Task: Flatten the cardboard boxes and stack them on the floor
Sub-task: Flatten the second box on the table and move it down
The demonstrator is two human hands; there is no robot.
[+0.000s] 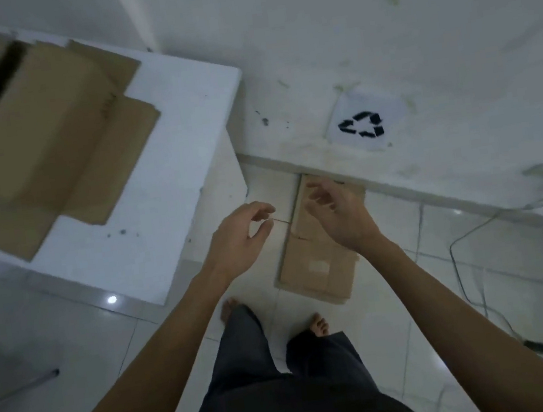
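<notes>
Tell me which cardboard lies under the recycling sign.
The flattened cardboard stack on the floor, below the recycling sign; the other cardboard lies up on the white table.

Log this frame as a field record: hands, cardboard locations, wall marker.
left hand: left hand, empty, fingers loosely curled, above the floor
right hand: right hand, empty, fingers relaxed, over the floor stack
floor stack: flattened brown cardboard pieces on the white tile floor against the wall
table: flattened brown cardboard box lying on the white table
wall marker: paper sheet with black recycling symbol above the floor stack
</notes>
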